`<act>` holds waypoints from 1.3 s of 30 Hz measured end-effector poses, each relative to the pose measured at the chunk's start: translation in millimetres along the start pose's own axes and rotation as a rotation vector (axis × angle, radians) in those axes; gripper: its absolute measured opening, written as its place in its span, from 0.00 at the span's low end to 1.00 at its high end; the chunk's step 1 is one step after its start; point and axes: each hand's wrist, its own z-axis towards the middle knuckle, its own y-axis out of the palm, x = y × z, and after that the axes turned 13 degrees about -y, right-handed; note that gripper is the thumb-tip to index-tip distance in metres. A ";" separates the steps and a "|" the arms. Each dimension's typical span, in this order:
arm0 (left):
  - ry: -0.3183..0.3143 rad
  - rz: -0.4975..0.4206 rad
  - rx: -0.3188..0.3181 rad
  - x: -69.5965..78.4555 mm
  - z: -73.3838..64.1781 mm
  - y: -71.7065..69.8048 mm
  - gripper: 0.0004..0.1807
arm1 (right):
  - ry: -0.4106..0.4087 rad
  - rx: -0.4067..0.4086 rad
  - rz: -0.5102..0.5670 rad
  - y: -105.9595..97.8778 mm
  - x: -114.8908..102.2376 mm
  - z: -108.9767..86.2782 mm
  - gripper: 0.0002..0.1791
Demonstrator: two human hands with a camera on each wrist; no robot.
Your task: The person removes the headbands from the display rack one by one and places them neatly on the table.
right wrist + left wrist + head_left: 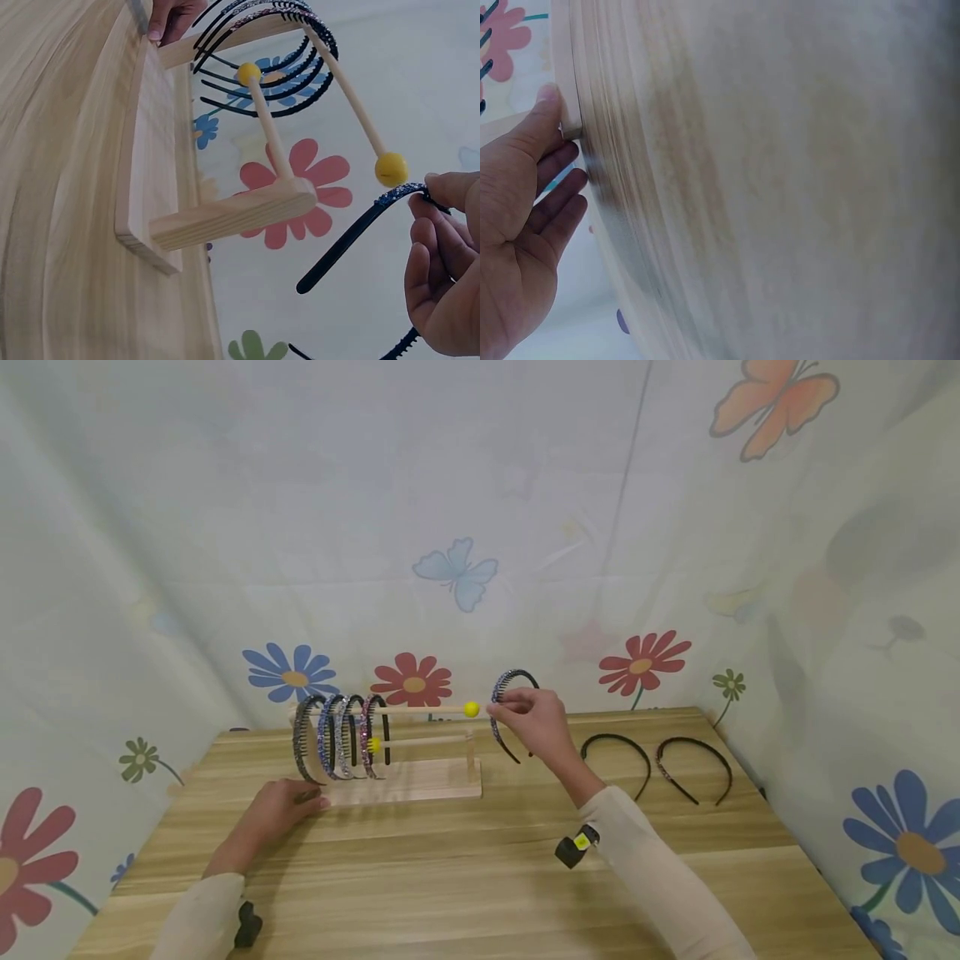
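Observation:
My right hand pinches a blue-glittered black headband by its top, between thumb and fingers. It hangs just right of the yellow ball that ends the upper rod of a wooden stand. Several toothed headbands with dark, blue, silver and pink glitter hang in a row at that rod's left part. A shorter lower rod carries another yellow ball. At the left end of the stand's base, my left hand grips the corner between thumb and fingers.
Two more headbands lie on the table's right side, a plain-looking black one and one with a glittered left arm. Behind the wooden table hangs a pale curtain printed with flowers and butterflies.

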 end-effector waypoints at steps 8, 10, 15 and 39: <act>-0.014 -0.003 -0.004 -0.8 -0.4 1.1 0.15 | 0.070 -0.007 -0.057 5.9 22.2 -4.0 0.18; -0.013 -0.003 0.000 -1.3 -0.4 1.1 0.15 | 0.093 -0.010 -0.063 9.5 29.7 -4.8 0.17; -0.012 -0.006 0.003 -2.5 0.5 1.3 0.13 | 0.139 0.000 -0.099 16.6 45.0 -8.7 0.15; 0.032 -0.006 0.002 -4.4 2.8 2.1 0.08 | 0.237 -0.007 -0.202 34.5 100.7 -19.9 0.12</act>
